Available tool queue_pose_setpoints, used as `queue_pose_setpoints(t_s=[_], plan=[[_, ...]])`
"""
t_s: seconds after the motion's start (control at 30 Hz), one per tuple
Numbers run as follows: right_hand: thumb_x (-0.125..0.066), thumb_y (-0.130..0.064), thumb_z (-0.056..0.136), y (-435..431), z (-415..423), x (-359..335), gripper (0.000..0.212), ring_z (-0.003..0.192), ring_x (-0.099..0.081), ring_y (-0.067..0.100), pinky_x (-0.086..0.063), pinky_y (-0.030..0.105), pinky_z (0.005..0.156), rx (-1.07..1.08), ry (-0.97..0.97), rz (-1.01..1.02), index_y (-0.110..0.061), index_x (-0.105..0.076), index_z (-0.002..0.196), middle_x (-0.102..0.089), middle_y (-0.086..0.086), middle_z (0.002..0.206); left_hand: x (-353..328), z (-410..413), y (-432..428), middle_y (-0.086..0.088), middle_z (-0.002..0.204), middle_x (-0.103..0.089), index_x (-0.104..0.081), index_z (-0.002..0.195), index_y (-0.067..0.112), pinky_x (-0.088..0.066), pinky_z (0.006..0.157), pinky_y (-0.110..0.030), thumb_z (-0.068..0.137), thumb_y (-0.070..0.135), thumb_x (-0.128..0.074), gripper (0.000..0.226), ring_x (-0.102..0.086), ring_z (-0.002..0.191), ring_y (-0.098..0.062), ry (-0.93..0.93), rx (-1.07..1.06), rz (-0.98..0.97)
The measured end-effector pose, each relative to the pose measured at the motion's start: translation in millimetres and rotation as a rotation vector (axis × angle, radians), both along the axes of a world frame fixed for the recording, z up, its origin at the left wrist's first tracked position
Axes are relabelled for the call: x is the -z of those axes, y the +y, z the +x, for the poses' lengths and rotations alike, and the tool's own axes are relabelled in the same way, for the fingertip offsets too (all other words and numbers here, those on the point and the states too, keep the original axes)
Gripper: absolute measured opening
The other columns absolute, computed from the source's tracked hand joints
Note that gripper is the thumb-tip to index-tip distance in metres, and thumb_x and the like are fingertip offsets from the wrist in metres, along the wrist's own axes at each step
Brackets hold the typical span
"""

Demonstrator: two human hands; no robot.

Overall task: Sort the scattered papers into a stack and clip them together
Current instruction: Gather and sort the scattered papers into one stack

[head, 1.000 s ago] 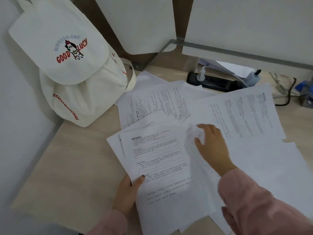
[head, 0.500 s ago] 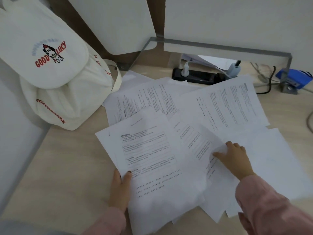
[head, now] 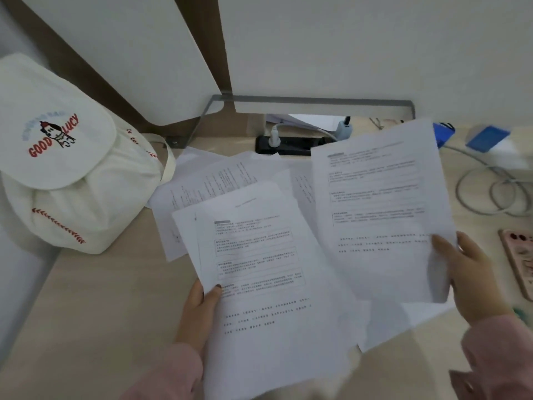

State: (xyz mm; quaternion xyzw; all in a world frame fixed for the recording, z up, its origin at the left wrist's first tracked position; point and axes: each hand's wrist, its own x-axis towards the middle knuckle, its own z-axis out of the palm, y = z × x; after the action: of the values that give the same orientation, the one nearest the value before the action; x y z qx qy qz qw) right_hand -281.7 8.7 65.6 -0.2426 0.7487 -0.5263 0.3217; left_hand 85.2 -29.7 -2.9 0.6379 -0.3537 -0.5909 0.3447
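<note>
Left sheet: white, grey-black print rows, thin ruled boxes, short grey header bar.
Right sheet: white, matching grey rows and boxes.
Tabletop: pale beige, faint wood grain.
Bag: cream canvas; red chevron stitch line; red "GOOD LUCY" lettering; pale blue arc of letters; dark-outlined cartoon figure, red on top.
Power strip: black.
Plug: white.
Cable: light grey.
Box: bright blue.
Sleeve: dusty pink.
Left hand: thumbnail dark polish.
Phone case: pinkish, dark dots.
</note>
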Motion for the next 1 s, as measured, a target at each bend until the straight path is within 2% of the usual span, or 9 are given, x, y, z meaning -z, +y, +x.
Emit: queue_pose_setpoints(t_s=[0.07, 0.17, 0.23, 0.43, 0.6, 0.67, 0.77, 0.9, 1.0], plan=[[-0.062, -0.025, 0.082, 9, -10, -12, 0.008, 0.070, -0.067, 0.009, -0.056, 0.015, 0.060, 0.003, -0.102, -0.051, -0.022, -0.064, 0.088, -0.070, -0.005, 0.085, -4, -9, -7, 0.021, 0.106, -0.061, -0.054, 0.117, 0.030, -0.042, 0.082, -0.017, 0.095, 0.013, -0.047, 0.029, -0.057, 0.104, -0.006, -0.003, 0.070, 0.010], [-0.063, -0.029, 0.073, 18, -18, -24, 0.022, 0.070, -0.069, 0.003, -0.056, 0.016, 0.060, 0.021, -0.201, -0.107, -0.022, -0.064, 0.094, -0.073, -0.010, 0.083, -8, -18, -19, 0.012, 0.119, -0.062, -0.053, 0.126, 0.030, -0.044, 0.099, -0.033, 0.095, 0.016, -0.047, 0.035, -0.058, 0.110, -0.012, -0.033, 0.177, 0.041], [-0.059, -0.021, 0.083, 23, -18, -27, 0.013, 0.071, -0.069, 0.003, -0.056, 0.016, 0.059, 0.036, -0.276, -0.123, -0.020, -0.063, 0.096, -0.073, -0.010, 0.084, -11, -25, -25, 0.010, 0.117, -0.062, -0.052, 0.126, 0.028, -0.045, 0.096, -0.033, 0.095, 0.014, -0.046, 0.034, -0.058, 0.106, -0.013, -0.051, 0.208, 0.042], [-0.054, -0.012, 0.088, 38, 21, 4, 0.015, 0.080, -0.067, 0.019, -0.053, 0.030, 0.071, -0.035, -0.302, 0.060, -0.014, -0.068, 0.095, -0.073, 0.002, 0.091, -6, -38, -32, 0.003, 0.121, -0.064, -0.056, 0.122, 0.028, -0.042, 0.103, -0.044, 0.092, 0.030, -0.052, 0.030, -0.059, 0.112, -0.021, -0.069, 0.249, 0.094], [-0.052, -0.003, 0.089, 36, 72, 57, 0.014, 0.070, -0.060, 0.022, -0.050, 0.023, 0.061, -0.090, -0.234, 0.261, -0.004, -0.064, 0.097, -0.068, 0.012, 0.088, -12, -56, -28, 0.000, 0.122, -0.056, -0.046, 0.131, 0.013, -0.031, 0.098, -0.028, 0.099, 0.032, -0.035, 0.038, -0.051, 0.104, -0.017, 0.017, 0.135, 0.130], [-0.050, -0.003, 0.089, 36, 85, 71, 0.015, 0.063, -0.059, 0.017, -0.048, 0.018, 0.056, -0.148, -0.194, 0.321, -0.008, -0.063, 0.082, -0.067, 0.006, 0.074, -12, -58, -28, -0.001, 0.131, -0.050, -0.038, 0.139, 0.015, -0.027, 0.105, -0.031, 0.098, 0.043, -0.033, 0.050, -0.047, 0.122, -0.022, 0.057, 0.083, 0.175], [-0.049, -0.005, 0.088, 35, 100, 85, 0.019, 0.064, -0.058, 0.021, -0.047, 0.028, 0.063, -0.223, -0.167, 0.372, -0.012, -0.062, 0.076, -0.064, 0.004, 0.069, -3, -58, -31, -0.002, 0.149, -0.033, -0.025, 0.146, 0.016, -0.020, 0.113, -0.035, 0.094, 0.051, -0.035, 0.063, -0.031, 0.138, -0.022, 0.046, 0.087, 0.181], [-0.051, -0.012, 0.090, 32, 113, 90, 0.019, 0.067, -0.060, 0.021, -0.045, 0.028, 0.063, -0.300, -0.207, 0.379, -0.021, -0.063, 0.078, -0.065, 0.001, 0.072, 7, -53, -26, -0.001, 0.131, -0.053, -0.047, 0.125, 0.021, -0.037, 0.103, -0.036, 0.091, 0.024, -0.055, 0.035, -0.052, 0.113, -0.021, -0.048, 0.146, 0.094], [-0.053, -0.014, 0.090, 34, 108, 90, 0.013, 0.083, -0.060, 0.022, -0.047, 0.029, 0.073, -0.231, -0.176, 0.363, -0.025, -0.060, 0.088, -0.063, 0.000, 0.086, 6, -53, -20, -0.005, 0.114, -0.062, -0.052, 0.116, 0.020, -0.045, 0.089, -0.036, 0.092, 0.011, -0.051, 0.026, -0.057, 0.101, -0.022, -0.078, 0.166, 0.074]])
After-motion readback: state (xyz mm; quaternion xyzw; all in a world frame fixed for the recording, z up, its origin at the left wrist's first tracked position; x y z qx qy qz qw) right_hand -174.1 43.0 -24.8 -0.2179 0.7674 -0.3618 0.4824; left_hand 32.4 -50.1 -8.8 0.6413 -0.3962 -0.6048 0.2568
